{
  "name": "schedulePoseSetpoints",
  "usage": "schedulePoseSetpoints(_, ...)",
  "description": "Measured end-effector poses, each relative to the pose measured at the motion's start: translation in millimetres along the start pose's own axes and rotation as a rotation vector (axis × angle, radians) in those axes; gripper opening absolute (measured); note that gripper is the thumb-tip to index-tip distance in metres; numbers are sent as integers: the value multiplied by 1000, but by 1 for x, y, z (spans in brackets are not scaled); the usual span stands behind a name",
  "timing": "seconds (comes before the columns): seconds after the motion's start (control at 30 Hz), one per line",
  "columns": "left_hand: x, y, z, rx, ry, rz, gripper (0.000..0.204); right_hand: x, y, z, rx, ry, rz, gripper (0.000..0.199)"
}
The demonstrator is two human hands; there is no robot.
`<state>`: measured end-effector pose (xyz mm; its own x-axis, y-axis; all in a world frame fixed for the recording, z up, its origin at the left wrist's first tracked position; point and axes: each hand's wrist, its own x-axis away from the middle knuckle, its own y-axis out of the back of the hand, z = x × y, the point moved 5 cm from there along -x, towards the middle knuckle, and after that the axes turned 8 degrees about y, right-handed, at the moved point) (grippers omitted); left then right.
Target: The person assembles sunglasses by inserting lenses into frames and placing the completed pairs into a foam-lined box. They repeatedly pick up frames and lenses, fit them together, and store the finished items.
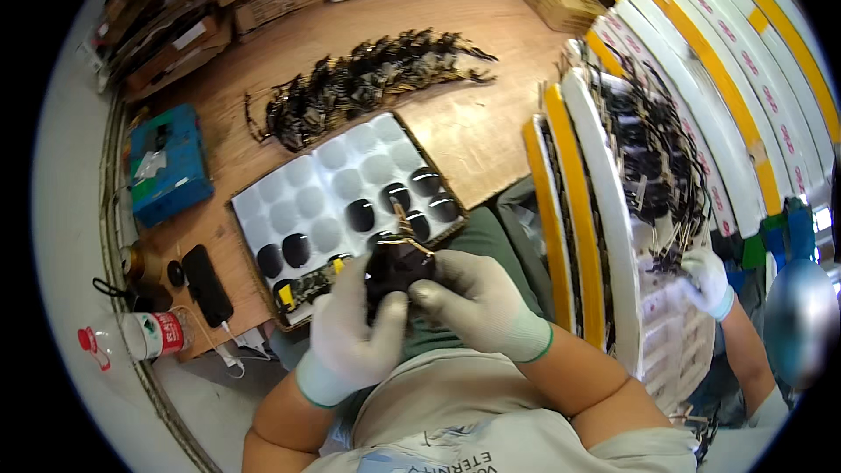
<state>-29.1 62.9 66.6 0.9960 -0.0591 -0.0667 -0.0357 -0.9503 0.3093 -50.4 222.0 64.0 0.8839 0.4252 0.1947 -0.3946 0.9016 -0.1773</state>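
Observation:
Close to my body, both white-gloved hands are closed around a pair of sunglasses (399, 270) with dark lenses and thin gold temples sticking up. My left hand (349, 333) grips one side, its thumb raised against it. On the other side my right hand (477, 302) presses with thumb and fingers; the fingertips are partly hidden. Just beyond them lies a tray (308, 201) with a white liner of round hollows, several holding loose dark lenses (298, 250). A dark patterned strip with yellow ends (311, 287) rests on the tray's near edge, beside my left hand.
Behind the tray stretches a row of glasses frames (368, 79). At left are a blue box (171, 166), a phone (208, 285) and a bottle (144, 335). Stacked white-and-yellow boxes (561, 210) stand at right, where a co-worker's gloved hand (708, 282) touches more glasses (648, 158).

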Motion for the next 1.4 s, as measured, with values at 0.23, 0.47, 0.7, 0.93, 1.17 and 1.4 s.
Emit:
schedulePoseSetpoints(0.23, -10, -3, 5, 220, -94, 74, 51, 0, -1, -2, -25, 66, -31, 21)
schedulePoseSetpoints(0.47, -13, 7, 20, 283, 38, 343, 63, 5, 0, -14, 156, 202, -63, 16)
schedulePoseSetpoints(0.7, -8, 11, 39, 457, 226, 324, 36, 11, -9, 15, 444, 544, -57, 17)
schedulePoseSetpoints(0.93, -4, 11, 50, 520, 175, 323, 30, 16, -10, 15, 661, 715, -16, 20)
schedulePoseSetpoints(1.17, -6, 10, 50, 507, 180, 324, 26, 12, -11, 17, 663, 725, -11, 21)
schedulePoseSetpoints(1.4, -10, 13, 55, 482, 187, 208, 19, 12, 0, 12, 725, 656, -85, 25)
